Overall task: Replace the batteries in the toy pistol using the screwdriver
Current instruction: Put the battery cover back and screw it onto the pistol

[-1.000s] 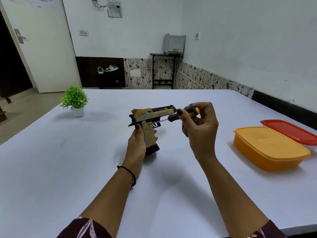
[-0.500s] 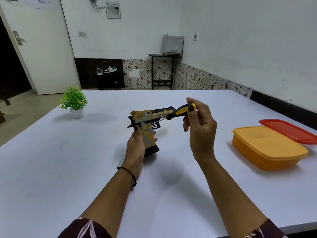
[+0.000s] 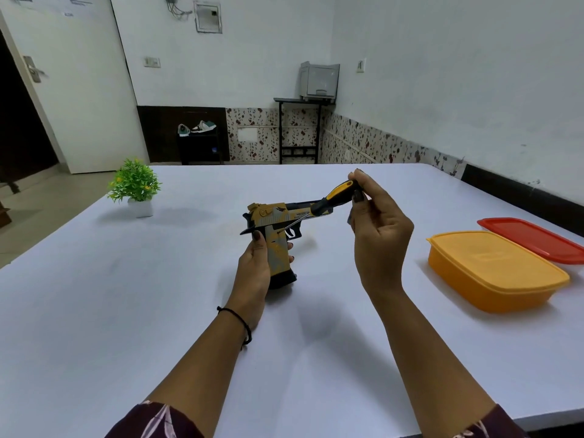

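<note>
Far to the left of the fingers, a small green plant in a white pot stands on the white table. The left hand grips the toy pistol by its handle. The thumb lies up the near side and the fingertips curl round the far side. The pistol stands upright with its barrel pointing right, toward the other hand, and its base is down by the table (whether it touches I cannot tell). The screwdriver, with a black and yellow handle and a thin metal shaft, slants down and left from the right fingers. Its tip meets the pistol's side just right of the left thumb tip, beside the trigger. The right hand is raised above the table and pinches the end of the screwdriver's handle between thumb and fingertips, with the remaining fingers loosely curled. Well to the right of those fingers a yellow box with its lid on sits on the table, and a flat red container lies just behind it
</note>
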